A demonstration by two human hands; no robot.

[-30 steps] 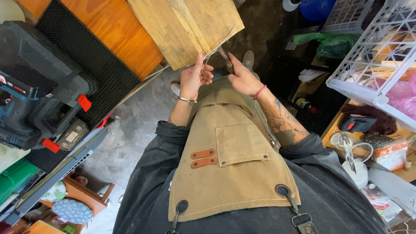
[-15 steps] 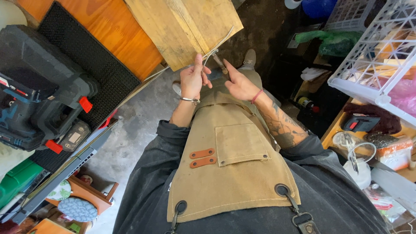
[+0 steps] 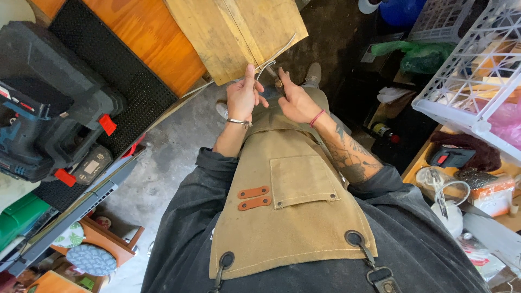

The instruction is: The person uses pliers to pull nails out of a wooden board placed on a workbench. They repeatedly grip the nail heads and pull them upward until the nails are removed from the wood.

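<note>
While the left hand is pinching a thin pale strip and the right hand is gripping a small tool — a slip could nick a finger.

A small grey rectangular screen sits on the dark charger-like unit at the left, just below the black tool case with red latches. At the right, a green plastic bag lies crumpled beside the white lattice crate, and a dark bottle with a red-and-yellow label lies on its side below it. Near the right edge, an orange-and-white packet rests on the wooden shelf.
</note>
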